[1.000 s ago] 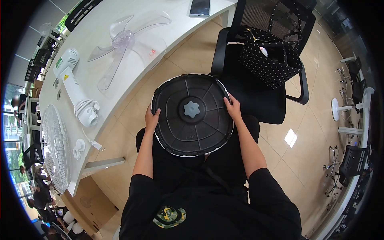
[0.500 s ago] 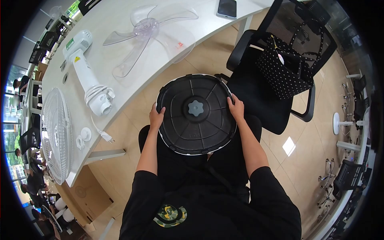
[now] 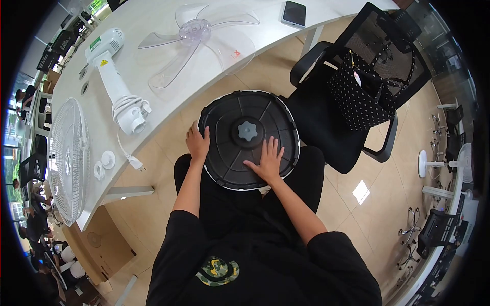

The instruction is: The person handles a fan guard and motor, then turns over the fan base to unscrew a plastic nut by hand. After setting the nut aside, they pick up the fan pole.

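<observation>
A round-cornered black fan base (image 3: 232, 160) with a white rim lies underside up on my lap. Radial ribs run across it, and a grey star-shaped knob (image 3: 247, 131) sits at its centre. My left hand (image 3: 197, 143) rests against the base's left edge, thumb apart over the rim and fingers stretched along the outside. Lying on the lower right of the black underside, my right hand (image 3: 268, 162) has its fingers spread flat, just below the knob.
On the white table (image 3: 168, 109) lie a clear fan blade (image 3: 195, 33), a white fan motor and neck (image 3: 113, 84), a fan grille (image 3: 69, 160), small white caps (image 3: 107, 159) and a phone (image 3: 293, 14). A black chair (image 3: 326, 120) holds a dotted bag (image 3: 360, 94). A cardboard box (image 3: 104, 245) is on the floor.
My right hand has left the base's right edge and moved left onto its underside, fingers spread. My left hand has loosened at the left edge. The base has shifted slightly.
</observation>
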The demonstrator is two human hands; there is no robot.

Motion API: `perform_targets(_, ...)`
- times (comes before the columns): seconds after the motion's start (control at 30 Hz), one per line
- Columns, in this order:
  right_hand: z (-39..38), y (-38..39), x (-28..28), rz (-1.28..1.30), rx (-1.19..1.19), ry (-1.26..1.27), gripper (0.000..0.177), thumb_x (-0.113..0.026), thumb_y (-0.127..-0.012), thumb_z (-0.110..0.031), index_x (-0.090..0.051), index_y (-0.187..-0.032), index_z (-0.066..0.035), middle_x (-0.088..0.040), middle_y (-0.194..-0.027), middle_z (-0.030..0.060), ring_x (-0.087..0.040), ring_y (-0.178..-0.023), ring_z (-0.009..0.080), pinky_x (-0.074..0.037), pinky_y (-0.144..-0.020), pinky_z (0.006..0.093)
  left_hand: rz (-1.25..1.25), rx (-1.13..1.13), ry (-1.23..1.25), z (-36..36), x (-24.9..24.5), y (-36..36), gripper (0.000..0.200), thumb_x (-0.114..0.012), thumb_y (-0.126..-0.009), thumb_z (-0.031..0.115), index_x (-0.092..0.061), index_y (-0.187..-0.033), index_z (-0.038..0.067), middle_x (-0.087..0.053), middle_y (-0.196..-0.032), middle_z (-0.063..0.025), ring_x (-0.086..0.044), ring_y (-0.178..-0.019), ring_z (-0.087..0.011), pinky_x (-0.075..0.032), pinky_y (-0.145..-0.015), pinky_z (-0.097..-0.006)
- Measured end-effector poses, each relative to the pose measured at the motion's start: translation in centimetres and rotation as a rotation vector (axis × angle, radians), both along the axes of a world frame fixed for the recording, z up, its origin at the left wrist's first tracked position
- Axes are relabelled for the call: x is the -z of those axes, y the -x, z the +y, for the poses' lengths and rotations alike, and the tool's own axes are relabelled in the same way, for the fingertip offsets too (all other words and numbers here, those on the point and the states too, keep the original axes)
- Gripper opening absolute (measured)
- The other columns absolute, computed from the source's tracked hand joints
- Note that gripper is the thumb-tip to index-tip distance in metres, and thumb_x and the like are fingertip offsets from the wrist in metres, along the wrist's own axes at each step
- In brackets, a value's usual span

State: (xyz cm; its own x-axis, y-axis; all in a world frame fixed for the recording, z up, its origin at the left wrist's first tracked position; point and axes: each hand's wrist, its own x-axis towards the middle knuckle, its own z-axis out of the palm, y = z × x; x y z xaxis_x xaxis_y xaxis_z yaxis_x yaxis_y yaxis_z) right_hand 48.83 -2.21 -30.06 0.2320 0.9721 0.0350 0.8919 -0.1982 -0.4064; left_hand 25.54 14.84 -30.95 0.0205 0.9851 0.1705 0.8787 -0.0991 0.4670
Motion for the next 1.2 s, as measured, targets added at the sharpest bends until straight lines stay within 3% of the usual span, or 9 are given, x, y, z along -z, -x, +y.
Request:
perform_targets(0.13,0.0,-0.2,0.7,-0.051,0.000,0.056,0.121,-0.065,-0.077,-0.079,-0.032,-0.154,0.009,-0.019,-0.164,0.0300,-0.011,-0.155,0.0443,-0.005,-0.121,0.0664,0.094,0.314,-0.260,-0.5,-2.6,-2.3,0.062,-0.070,-0.092,0.032,-0.049,-0.143,0.004,-0.053,-0.141,-0.0159,-0.046,-0.135,-0.0368,-0.037,-0.109,-0.0542)
perform_targets(0.27,-0.3,-0.2,1.3,-0.070,-0.009,0.018,0.120,-0.062,-0.078,-0.080,-0.032,-0.154,0.008,-0.021,-0.164,0.0305,-0.012,-0.155,0.0445,-0.005,-0.120,0.0676,-0.017,0.724,-0.119,-2.0,-4.6,-7.0,0.069,-0.073,-0.090,0.032,-0.046,-0.149,0.008,-0.049,-0.149,-0.0161,-0.040,-0.144,-0.0358,-0.030,-0.117,-0.0551)
perform_targets(0.37,-0.4,-0.4,1.4,-0.084,-0.010,0.018,0.120,-0.062,-0.078,-0.080,-0.033,-0.154,0.008,-0.023,-0.163,0.0310,-0.013,-0.155,0.0449,-0.006,-0.120,0.0681,-0.087,0.797,0.087,-2.7,-1.8,-9.3,0.073,-0.077,-0.086,0.030,-0.046,-0.150,0.011,-0.046,-0.154,-0.0137,-0.037,-0.148,-0.0340,-0.026,-0.121,-0.0547)
perform_targets(0.47,-0.6,-0.7,1.4,-0.069,0.002,0.018,0.119,-0.062,-0.078,-0.080,-0.034,-0.153,0.009,-0.023,-0.163,0.0313,-0.013,-0.154,0.0451,-0.006,-0.119,0.0681,-0.252,0.752,0.099,-2.9,0.3,-9.6,0.077,-0.080,-0.083,0.027,-0.046,-0.150,0.012,-0.043,-0.156,-0.0124,-0.035,-0.149,-0.0334,-0.023,-0.123,-0.0551)
perform_targets(0.57,-0.6,-0.9,1.3,-0.056,0.015,0.032,0.119,-0.062,-0.079,-0.080,-0.035,-0.153,0.008,-0.022,-0.163,0.0311,-0.013,-0.155,0.0449,-0.006,-0.119,0.0681,-0.241,0.694,0.067,-3.4,0.5,-10.3,0.083,-0.084,-0.078,0.030,-0.047,-0.150,0.011,-0.046,-0.151,-0.0142,-0.041,-0.143,-0.0348,-0.032,-0.119,-0.0517)
perform_targets(0.77,-1.0,-1.4,1.1,-0.046,0.017,0.048,0.118,-0.064,-0.079,-0.078,-0.034,-0.153,0.009,-0.021,-0.163,0.0325,-0.012,-0.155,0.0457,-0.005,-0.119,0.0689,-0.194,0.534,0.085,-3.8,-2.0,-12.6,0.090,-0.090,-0.070,0.036,-0.052,-0.145,0.004,-0.052,-0.123,-0.0158,-0.053,-0.117,-0.0365,-0.045,-0.104,-0.0440)
perform_targets(0.97,-1.1,-1.4,1.6,-0.070,0.025,0.013,0.116,-0.063,-0.079,-0.078,-0.035,-0.153,0.008,-0.025,-0.162,0.0309,-0.016,-0.154,0.0442,-0.007,-0.119,0.0684,-0.358,0.450,0.094,-4.3,-0.5,-9.4,0.052,-0.091,-0.072,0.034,-0.063,-0.101,0.001,-0.052,-0.113,-0.0145,-0.055,-0.109,-0.0346,-0.047,-0.096,-0.0425)
perform_targets(1.07,-1.0,-1.2,1.6,-0.082,0.020,0.022,0.116,-0.064,-0.079,-0.077,-0.036,-0.152,0.008,-0.025,-0.162,0.0307,-0.015,-0.154,0.0438,-0.008,-0.119,0.0680,-0.345,0.601,-0.124,-5.4,-0.2,-7.9,0.047,-0.089,-0.076,0.034,-0.055,-0.088,0.003,-0.051,-0.107,-0.0122,-0.054,-0.101,-0.0344,-0.048,-0.090,-0.0440)
perform_targets(1.2,-0.9,-1.3,1.3,-0.096,0.018,0.024,0.116,-0.064,-0.079,-0.077,-0.036,-0.152,0.008,-0.025,-0.162,0.0305,-0.015,-0.154,0.0438,-0.008,-0.120,0.0675,-0.439,0.448,-0.055,-4.9,-0.1,-8.7,0.060,-0.086,-0.079,0.036,-0.059,-0.122,0.006,-0.052,-0.122,-0.0167,-0.055,-0.114,-0.0356,-0.048,-0.098,-0.0431)
